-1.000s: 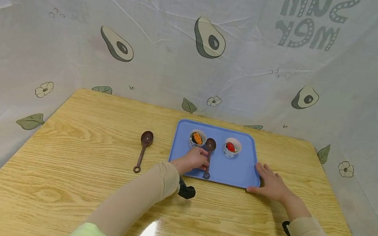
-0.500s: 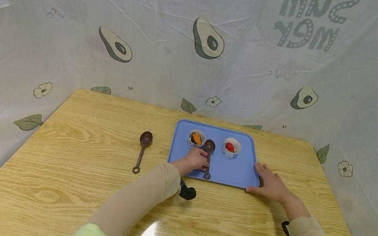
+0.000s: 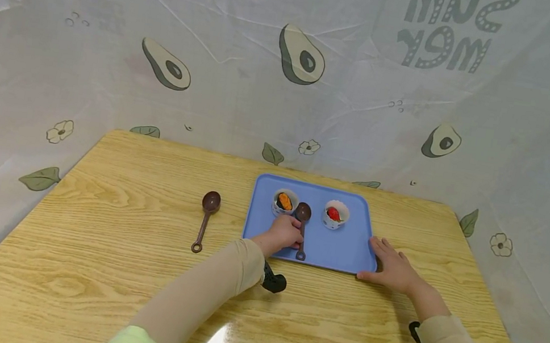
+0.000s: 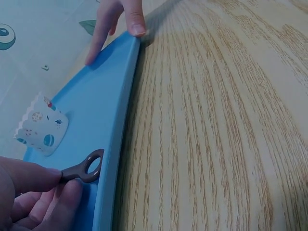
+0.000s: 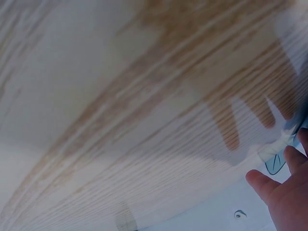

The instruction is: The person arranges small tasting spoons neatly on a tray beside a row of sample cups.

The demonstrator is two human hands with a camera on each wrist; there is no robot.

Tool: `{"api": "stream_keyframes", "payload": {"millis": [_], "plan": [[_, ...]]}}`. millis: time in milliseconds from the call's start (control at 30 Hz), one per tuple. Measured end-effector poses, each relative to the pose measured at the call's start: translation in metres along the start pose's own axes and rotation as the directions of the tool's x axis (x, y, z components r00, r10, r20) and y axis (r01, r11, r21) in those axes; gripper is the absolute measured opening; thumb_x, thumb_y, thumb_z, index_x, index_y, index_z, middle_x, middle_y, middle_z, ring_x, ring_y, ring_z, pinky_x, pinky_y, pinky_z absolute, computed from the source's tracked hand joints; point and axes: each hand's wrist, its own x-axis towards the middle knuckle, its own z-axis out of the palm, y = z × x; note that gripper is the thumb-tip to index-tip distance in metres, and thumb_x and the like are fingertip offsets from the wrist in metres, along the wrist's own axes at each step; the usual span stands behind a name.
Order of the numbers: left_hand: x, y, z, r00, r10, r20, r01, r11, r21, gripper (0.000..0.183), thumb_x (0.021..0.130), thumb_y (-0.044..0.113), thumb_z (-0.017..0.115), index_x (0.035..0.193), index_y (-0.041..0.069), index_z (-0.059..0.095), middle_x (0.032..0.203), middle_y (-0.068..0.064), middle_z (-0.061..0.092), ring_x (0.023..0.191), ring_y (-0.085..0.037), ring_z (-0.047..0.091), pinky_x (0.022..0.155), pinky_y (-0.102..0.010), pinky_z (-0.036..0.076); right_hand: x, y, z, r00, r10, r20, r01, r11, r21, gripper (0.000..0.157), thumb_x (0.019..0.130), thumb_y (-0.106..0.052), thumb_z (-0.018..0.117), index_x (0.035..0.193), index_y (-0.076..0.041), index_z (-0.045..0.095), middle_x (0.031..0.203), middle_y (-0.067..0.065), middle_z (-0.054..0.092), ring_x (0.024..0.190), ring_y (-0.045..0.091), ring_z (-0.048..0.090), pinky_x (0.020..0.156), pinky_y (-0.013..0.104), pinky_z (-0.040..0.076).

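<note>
My left hand (image 3: 284, 233) pinches the handle of a brown spoon (image 3: 303, 213) between thumb and fingers, over the blue tray (image 3: 340, 248). The ring end of its handle lies by the tray's front rim, plain in the left wrist view. Left of the spoon's bowl stands a white patterned cup (image 3: 277, 210) holding an orange-topped piece (image 3: 284, 201). To the right, a second white cup (image 3: 343, 221) holds a red piece (image 3: 334, 213). My right hand (image 3: 393, 268) rests at the tray's front right corner, fingers straight and spread along the edge.
Another brown spoon (image 3: 211, 202) lies on the wooden table (image 3: 134, 223), left of the tray. Behind the table hangs a pale curtain (image 3: 232, 97) printed with avocados. Black wrist straps (image 3: 274, 281) show under both sleeves.
Both hands hold their places, the left on the spoon and the right at the tray corner. The whole head view has drifted slightly left.
</note>
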Motion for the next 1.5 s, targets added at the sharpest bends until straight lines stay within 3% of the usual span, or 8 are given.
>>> {"api": "stream_keyframes", "payload": {"millis": [67, 167, 333, 400, 500, 733, 1000, 1500], "plan": [[-0.042, 0.034, -0.012, 1.0, -0.014, -0.002, 0.014, 1.0, 0.015, 0.034, 0.077, -0.008, 0.064, 0.11, -0.003, 0.06, 0.092, -0.013, 0.063, 0.063, -0.025, 0.066, 0.057, -0.03, 0.058, 0.0, -0.001, -0.001, 1.0, -0.007, -0.005, 0.007, 1.0, -0.001, 0.102, 0.077, -0.053, 0.068, 0.145, 0.006, 0.021, 0.15, 0.027, 0.021, 0.139, 0.048, 0.013, 0.104, 0.073, 0.011], [-0.067, 0.051, -0.019, 1.0, 0.004, -0.018, -0.003, 0.996, 0.086, 0.034, 0.079, -0.005, 0.065, 0.112, -0.001, 0.06, 0.099, -0.013, 0.063, 0.066, -0.024, 0.067, 0.061, -0.031, 0.058, -0.001, -0.002, -0.001, 1.0, -0.011, -0.01, 0.011, 1.0, -0.007, 0.101, 0.077, -0.052, 0.069, 0.145, 0.006, 0.022, 0.15, 0.027, 0.022, 0.138, 0.048, 0.013, 0.104, 0.072, 0.012], [-0.034, 0.021, -0.012, 0.994, 0.105, -0.016, -0.101, 0.979, 0.178, 0.03, 0.077, 0.0, 0.067, 0.107, 0.0, 0.061, 0.084, -0.01, 0.063, 0.056, -0.018, 0.061, 0.051, -0.029, 0.054, -0.001, -0.004, -0.002, 1.0, -0.01, -0.009, 0.01, 1.0, -0.007, 0.101, 0.077, -0.052, 0.069, 0.145, 0.006, 0.022, 0.15, 0.027, 0.022, 0.138, 0.048, 0.013, 0.104, 0.072, 0.013], [-0.024, 0.015, -0.01, 0.997, 0.071, 0.004, -0.071, 0.984, 0.166, 0.03, 0.078, 0.001, 0.068, 0.107, 0.001, 0.061, 0.081, -0.01, 0.064, 0.058, -0.021, 0.062, 0.052, -0.031, 0.055, -0.001, -0.004, -0.001, 1.0, -0.01, -0.008, 0.01, 1.0, -0.001, 0.101, 0.077, -0.052, 0.069, 0.145, 0.007, 0.022, 0.15, 0.027, 0.022, 0.138, 0.048, 0.013, 0.104, 0.073, 0.013], [-0.037, 0.026, -0.013, 0.999, 0.031, -0.01, -0.029, 0.98, 0.196, 0.033, 0.08, 0.003, 0.068, 0.112, 0.002, 0.06, 0.088, -0.013, 0.066, 0.066, -0.024, 0.066, 0.059, -0.034, 0.058, 0.0, -0.003, -0.001, 1.0, -0.01, -0.008, 0.01, 1.0, 0.002, 0.102, 0.077, -0.052, 0.069, 0.145, 0.007, 0.022, 0.15, 0.027, 0.022, 0.138, 0.048, 0.013, 0.103, 0.073, 0.012], [-0.008, -0.002, -0.006, 0.994, 0.108, -0.001, -0.106, 0.981, 0.162, 0.023, 0.078, 0.004, 0.065, 0.1, -0.001, 0.059, 0.064, -0.007, 0.061, 0.051, -0.017, 0.06, 0.044, -0.027, 0.052, 0.0, -0.002, 0.0, 1.0, -0.01, -0.011, 0.009, 1.0, -0.008, 0.101, 0.077, -0.053, 0.069, 0.145, 0.006, 0.022, 0.151, 0.026, 0.022, 0.139, 0.047, 0.013, 0.104, 0.072, 0.013], [-0.089, 0.063, -0.028, 0.999, 0.046, -0.014, -0.042, 0.979, 0.198, 0.022, 0.086, 0.009, 0.065, 0.104, -0.003, 0.062, 0.081, -0.019, 0.067, 0.064, -0.024, 0.064, 0.056, -0.033, 0.057, 0.0, -0.001, 0.0, 1.0, -0.002, -0.007, 0.002, 1.0, 0.001, 0.102, 0.077, -0.053, 0.068, 0.145, 0.006, 0.021, 0.151, 0.027, 0.021, 0.139, 0.048, 0.012, 0.104, 0.072, 0.012], [-0.114, 0.078, -0.063, 0.995, 0.082, 0.059, -0.087, 0.991, 0.101, 0.022, 0.094, 0.018, 0.054, 0.107, 0.002, 0.06, 0.102, -0.014, 0.065, 0.08, -0.022, 0.065, 0.064, -0.031, 0.057, -0.001, -0.003, -0.001, 1.0, -0.008, -0.011, 0.007, 1.0, -0.028, 0.102, 0.077, -0.054, 0.068, 0.145, 0.006, 0.022, 0.15, 0.027, 0.023, 0.138, 0.048, 0.015, 0.103, 0.072, 0.015]]}}
